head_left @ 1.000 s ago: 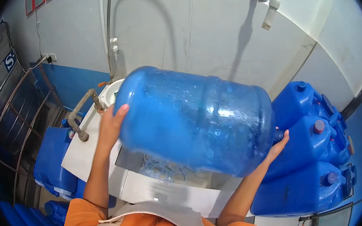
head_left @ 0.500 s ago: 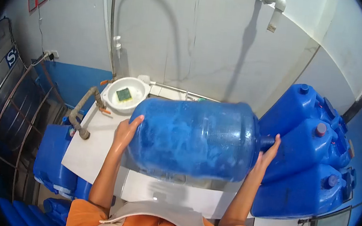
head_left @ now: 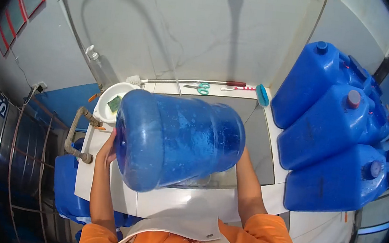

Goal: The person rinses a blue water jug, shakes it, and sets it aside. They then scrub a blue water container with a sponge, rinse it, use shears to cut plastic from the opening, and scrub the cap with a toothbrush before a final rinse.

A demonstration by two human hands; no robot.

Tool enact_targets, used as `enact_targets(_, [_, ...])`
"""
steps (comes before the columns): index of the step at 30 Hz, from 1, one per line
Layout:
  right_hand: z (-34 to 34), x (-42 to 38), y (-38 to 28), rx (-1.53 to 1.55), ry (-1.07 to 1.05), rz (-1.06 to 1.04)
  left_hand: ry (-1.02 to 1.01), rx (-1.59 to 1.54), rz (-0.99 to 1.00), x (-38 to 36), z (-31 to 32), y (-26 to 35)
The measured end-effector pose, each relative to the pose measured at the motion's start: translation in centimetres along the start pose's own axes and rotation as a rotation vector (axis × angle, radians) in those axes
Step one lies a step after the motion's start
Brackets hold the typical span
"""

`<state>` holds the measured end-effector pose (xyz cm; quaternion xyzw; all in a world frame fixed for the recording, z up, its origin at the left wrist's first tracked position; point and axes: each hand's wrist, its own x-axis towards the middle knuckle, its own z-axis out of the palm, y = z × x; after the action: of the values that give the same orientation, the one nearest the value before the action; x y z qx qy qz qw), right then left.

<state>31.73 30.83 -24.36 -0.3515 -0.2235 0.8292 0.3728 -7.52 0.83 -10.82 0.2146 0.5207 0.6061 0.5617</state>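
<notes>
A large round blue water bottle (head_left: pixel 183 139) lies on its side in the air over the sink (head_left: pixel 262 147), its base turned to the left and toward me. My left hand (head_left: pixel 108 148) is against the base at the left end, fingers partly behind it. The right forearm reaches to the bottle's far right end, where the bottle hides my right hand and the neck. Behind the left end stands a white basin (head_left: pixel 107 100) with a green sponge (head_left: pixel 114 104) in it.
Three blue jerrycans (head_left: pixel 329 176) stand at the right. Along the back ledge lie scissors (head_left: pixel 202 88), a blue-headed brush (head_left: pixel 262 95) and a long-handled brush (head_left: pixel 134 80). A pump bottle (head_left: pixel 101 65), bent pipe (head_left: pixel 72 131) and metal rack (head_left: pixel 13 151) are at the left.
The bottle has moved left and turned, its base now nearer me and its neck out of sight. My right hand has gone behind it. The view has shifted to the right.
</notes>
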Motion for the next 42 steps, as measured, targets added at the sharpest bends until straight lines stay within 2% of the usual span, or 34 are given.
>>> enact_targets(3, [-5.2, 3.6, 6.1, -0.111, 0.078, 0.199, -0.017, 0.128, -0.146, -0.5, -1.8, -1.3])
enact_targets(8, [-8.7, 7.3, 12.5, -0.207, 0.101, 0.361, 0.049, 0.276, -0.219, -0.3, 1.5, -1.6])
enact_targets(10, [-9.6, 9.0, 14.3, -0.232, 0.101, 0.391, 0.013, 0.275, -0.183, 0.5, 2.2, -1.9])
enact_targets(16, [-11.6, 10.9, 17.7, -0.223, 0.071, 0.447, 0.113, 0.334, -0.268, 1.8, 4.9, -2.9])
enact_targets(19, [-13.3, 10.4, 18.3, -0.153, 0.033, 0.464, 0.151, 0.361, -0.290, 2.4, 2.9, -5.3])
enact_targets(23, [-17.0, 8.8, 19.5, 0.025, -0.069, 0.455, 0.191, 0.392, -0.353, 1.9, 4.8, -5.9])
enact_targets(26, [-17.4, 7.3, 17.1, 0.114, -0.127, 0.456, 0.305, 0.446, -0.385, 2.4, 7.1, -6.9])
enact_targets(28, [-14.4, 5.0, 12.5, 0.083, 0.140, 0.580, 0.194, 0.425, -0.344, 2.9, 8.3, -8.3])
enact_targets(32, [-13.1, 4.2, 10.3, -0.077, 0.189, 0.597, 0.223, 0.496, -0.342, 3.4, 11.8, -7.5])
enact_targets(34, [-10.7, 2.3, 8.0, -0.679, 0.338, 0.658, 0.220, 0.501, -0.345, 2.8, 13.3, -7.7])
enact_targets(37, [-20.1, 9.6, 11.6, -0.350, -0.102, 0.679, 0.213, 0.496, -0.308, 3.3, 14.5, -9.5])
enact_targets(40, [-10.3, 1.5, 1.6, -0.503, -0.072, 0.716, 0.169, 0.490, -0.266, 2.4, 16.2, -10.1])
enact_targets(41, [-9.1, 0.0, -0.4, -0.656, -0.084, 0.430, 0.147, 0.500, -0.233, 2.1, 16.2, -9.6])
enact_targets(42, [-8.0, -1.7, -5.6, -0.715, -0.100, 0.347, 0.201, 0.466, -0.205, 1.1, 14.2, -8.5])
